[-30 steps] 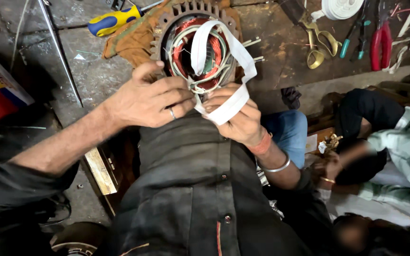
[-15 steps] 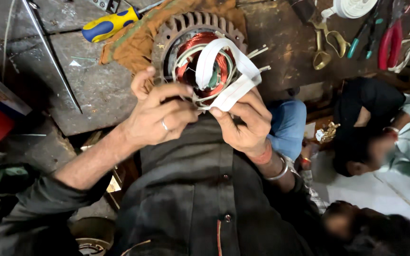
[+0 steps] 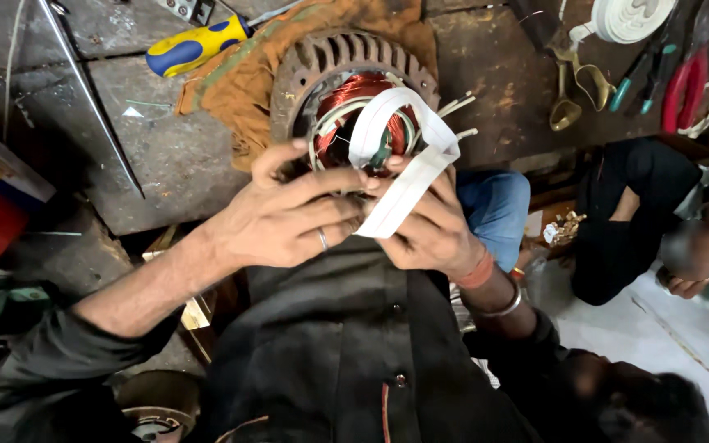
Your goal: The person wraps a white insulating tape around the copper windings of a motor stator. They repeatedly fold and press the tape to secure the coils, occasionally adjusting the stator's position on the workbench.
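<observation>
Both grips closed on white tape [image 3: 408,184] (slanting up-right), left hand [image 3: 289,217], right hand [image 3: 432,226], motor stator [image 3: 354,90] bore facing camera.

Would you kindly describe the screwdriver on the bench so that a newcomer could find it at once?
Start at the round motor stator with copper windings in the middle of the grey workbench. It rests on a brownish-orange cloth; follow the cloth to its upper left edge, where the screwdriver lies. Its fat yellow handle with blue patches is unlike the red-handled pliers far to the right.
</observation>
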